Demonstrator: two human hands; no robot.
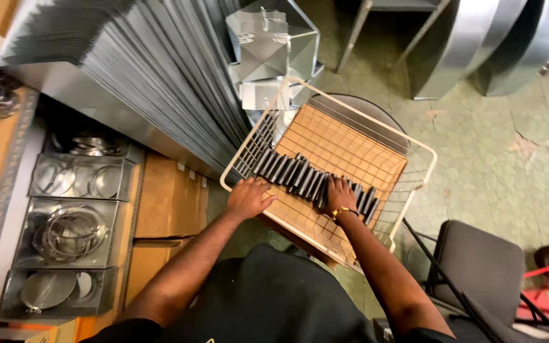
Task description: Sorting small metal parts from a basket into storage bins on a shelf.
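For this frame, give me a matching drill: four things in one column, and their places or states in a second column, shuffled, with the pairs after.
Things:
1. left hand
2. right hand
3. wire basket
4. grey chair

Places or states:
A. lined with brown cardboard, holds a row of dark flat pieces
B. stands on the floor at lower right
C. rests on the middle of the row, gold bracelet at the wrist
D. lies at the basket's near left rim, at the row's end

Pairs: 1-D, 2-C, 3-A, 4-B
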